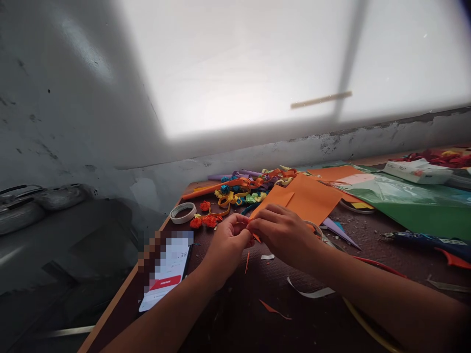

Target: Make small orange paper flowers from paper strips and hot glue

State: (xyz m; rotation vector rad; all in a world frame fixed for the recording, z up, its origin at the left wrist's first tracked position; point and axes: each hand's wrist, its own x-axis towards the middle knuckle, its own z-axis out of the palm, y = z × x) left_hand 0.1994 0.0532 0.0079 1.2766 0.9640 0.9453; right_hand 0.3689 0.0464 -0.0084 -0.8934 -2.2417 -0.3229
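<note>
Over the middle of the dark table, my left hand (228, 240) and my right hand (281, 231) meet at the fingertips. Both pinch a small piece of orange paper (256, 238), which the fingers mostly cover. Just behind them lie orange paper sheets (314, 196). Small orange paper flowers (209, 221) sit beyond my left hand, close to a roll of white tape (183, 214). Narrow orange scraps (272, 309) and a white paper strip (311, 293) are scattered on the near side of my hands.
A lit phone (169, 274) lies along the table's left edge. Curled paper strips in several colours (243, 189) are heaped at the back by the wall. To the right are green sheets (423, 211), a tissue packet (419, 171) and a dark blue tool (427, 241).
</note>
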